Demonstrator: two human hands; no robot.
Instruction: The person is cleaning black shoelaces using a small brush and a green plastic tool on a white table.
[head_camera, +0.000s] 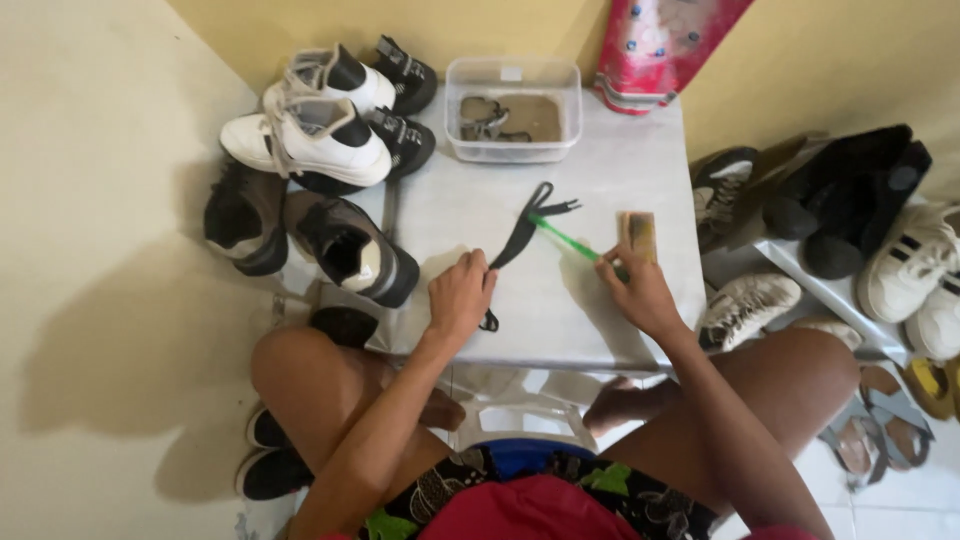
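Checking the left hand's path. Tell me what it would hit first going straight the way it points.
The left hand points up the table along the black shoelace it pinches. Beyond that, probably the clear plastic tub; depth is unclear.

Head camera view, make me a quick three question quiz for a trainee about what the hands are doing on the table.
1. True or false: the left hand pins a black shoelace on the table.
2. What does the right hand hold? A) scissors B) green toothbrush C) spoon
3. Fill in: the clear plastic tub holds murky ____ with laces soaking.

Key: 1 true; 2 B; 3 water
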